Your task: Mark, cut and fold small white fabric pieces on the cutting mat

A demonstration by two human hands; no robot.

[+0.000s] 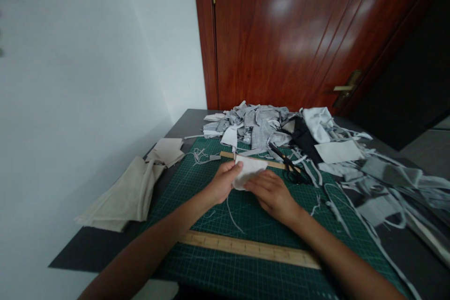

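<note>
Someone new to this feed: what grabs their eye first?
Probably the glossy red-brown door filling the upper background, then the heap of grey and white fabric scraps at the table's far edge. Nearer, both hands, left and right, meet at a small pale cloth piece above the green gridded mat.

"Can you read any numbers on the long wooden ruler (246,247)?"
"No, just marks along it, too small to make out."
"And the green mat (211,268)?"
"Grid lines, and tiny pale marks by the near edge that I can't read."
"Any words or brands?"
"None readable anywhere."
</note>
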